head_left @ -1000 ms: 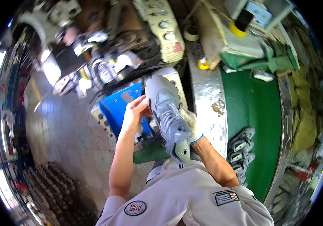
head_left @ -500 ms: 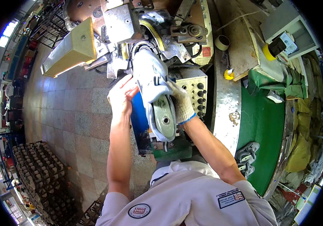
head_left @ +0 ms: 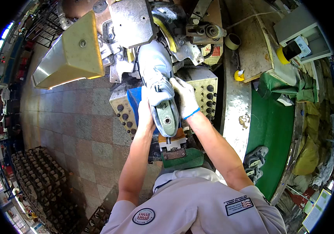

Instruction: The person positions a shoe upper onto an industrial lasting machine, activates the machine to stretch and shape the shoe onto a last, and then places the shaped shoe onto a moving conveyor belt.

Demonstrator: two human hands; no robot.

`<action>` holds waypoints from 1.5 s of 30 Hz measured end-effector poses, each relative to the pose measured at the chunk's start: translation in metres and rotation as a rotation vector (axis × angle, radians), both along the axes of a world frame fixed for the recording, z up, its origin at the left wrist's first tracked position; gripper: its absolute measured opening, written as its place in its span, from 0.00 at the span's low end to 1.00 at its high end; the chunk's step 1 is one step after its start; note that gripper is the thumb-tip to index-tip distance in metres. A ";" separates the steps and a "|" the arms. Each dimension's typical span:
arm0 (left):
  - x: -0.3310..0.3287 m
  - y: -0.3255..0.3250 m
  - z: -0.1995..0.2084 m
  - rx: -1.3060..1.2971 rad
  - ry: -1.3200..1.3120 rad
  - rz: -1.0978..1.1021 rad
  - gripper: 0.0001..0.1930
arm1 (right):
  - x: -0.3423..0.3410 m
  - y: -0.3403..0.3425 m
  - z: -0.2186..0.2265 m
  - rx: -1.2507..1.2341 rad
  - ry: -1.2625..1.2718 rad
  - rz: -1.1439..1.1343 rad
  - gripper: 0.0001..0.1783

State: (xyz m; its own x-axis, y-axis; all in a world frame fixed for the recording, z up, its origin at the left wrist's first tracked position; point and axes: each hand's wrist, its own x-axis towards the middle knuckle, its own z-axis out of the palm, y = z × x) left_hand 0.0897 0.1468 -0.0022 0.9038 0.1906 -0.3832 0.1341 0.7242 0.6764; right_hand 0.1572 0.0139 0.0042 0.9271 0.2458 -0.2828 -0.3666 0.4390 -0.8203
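A light blue-grey shoe upper [head_left: 156,60] is pulled over a green shoe last [head_left: 167,116] with a round hole in its top. Its toe end reaches under the metal plate [head_left: 132,24] and yellow-edged jaws of a machine, where the tip is hidden. My bare left hand [head_left: 145,111] presses along the left flank of the shoe, its fingers partly hidden behind it. On the other side, my right hand [head_left: 183,96], in a white knit glove with a blue cuff edge, grips the upper near the ankle opening. Beneath the heel sits a brown pad [head_left: 172,136].
A cream metal guard [head_left: 69,52] juts out at the left. Panels of black knobs [head_left: 208,95] flank the shoe. To the right runs a green conveyor belt [head_left: 272,136] with a pair of grey shoes [head_left: 256,160]. A loaded rack [head_left: 38,179] stands on the floor at left.
My left hand has come in from beside the toe area to the shoe's flank nearer the heel. The shoe stands straighter, and the metal plate now covers more of its toe end.
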 end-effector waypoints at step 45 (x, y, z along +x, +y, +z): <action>0.002 0.031 -0.032 0.457 -0.065 -0.100 0.31 | -0.022 0.010 -0.033 -0.237 -0.118 -0.081 0.24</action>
